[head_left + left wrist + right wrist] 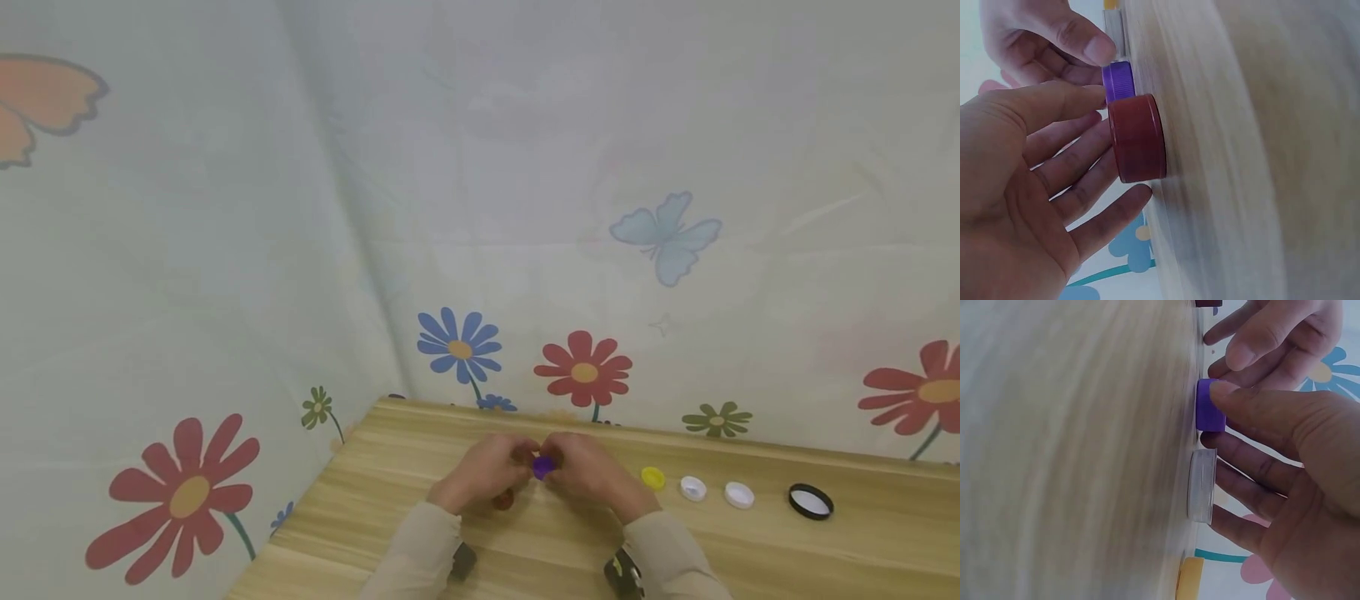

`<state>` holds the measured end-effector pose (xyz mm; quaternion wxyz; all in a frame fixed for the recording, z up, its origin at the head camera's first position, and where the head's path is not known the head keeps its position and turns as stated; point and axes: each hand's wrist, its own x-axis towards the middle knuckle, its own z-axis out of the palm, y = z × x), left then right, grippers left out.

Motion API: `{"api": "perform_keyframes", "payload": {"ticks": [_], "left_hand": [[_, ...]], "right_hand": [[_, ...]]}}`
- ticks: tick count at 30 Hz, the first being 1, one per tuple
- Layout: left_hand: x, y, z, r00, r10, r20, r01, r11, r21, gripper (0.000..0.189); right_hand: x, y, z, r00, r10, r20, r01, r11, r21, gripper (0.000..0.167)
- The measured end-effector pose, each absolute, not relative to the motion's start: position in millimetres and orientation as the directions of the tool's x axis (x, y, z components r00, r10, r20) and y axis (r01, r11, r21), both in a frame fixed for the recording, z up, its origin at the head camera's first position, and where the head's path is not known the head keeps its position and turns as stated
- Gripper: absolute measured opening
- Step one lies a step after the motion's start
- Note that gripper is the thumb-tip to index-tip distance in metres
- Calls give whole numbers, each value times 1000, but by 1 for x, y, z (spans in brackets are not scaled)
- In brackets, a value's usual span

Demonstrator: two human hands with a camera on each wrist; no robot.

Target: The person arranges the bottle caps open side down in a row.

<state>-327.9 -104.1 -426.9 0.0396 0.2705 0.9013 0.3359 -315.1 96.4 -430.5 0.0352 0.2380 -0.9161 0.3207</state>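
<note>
Right hand (587, 468) pinches ribbed purple cap (1209, 414); left hand (486, 472) near red cap (1138, 140).

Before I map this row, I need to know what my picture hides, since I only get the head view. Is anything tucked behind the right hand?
Observer: Yes. The right wrist view shows a clear cap between the purple cap and the yellow cap.
Operator: I can't see that one at all. And on the other side, is anything being gripped?
Observer: Not the red cap: in the left wrist view, the fingers of the left hand are spread beside it rather than wrapped round it, though I can't tell whether they touch it.
</note>
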Motion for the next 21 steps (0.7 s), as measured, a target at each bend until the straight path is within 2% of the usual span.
{"api": "perform_keyframes", "payload": {"ticks": [11, 16, 21], "left_hand": [[-327, -106, -425, -866, 485, 126, 432, 595, 677, 44], [-328, -106, -424, -860, 472, 192, 480, 624, 617, 41], [-328, -107, -424, -855, 437, 280, 516, 657, 549, 25]], "right_hand": [[-315, 97, -428, -876, -416, 245, -474, 648, -596, 15], [-314, 97, -424, -884, -408, 230, -454, 625, -635, 10], [-312, 97, -421, -882, -400, 249, -457, 594, -662, 7]]}}
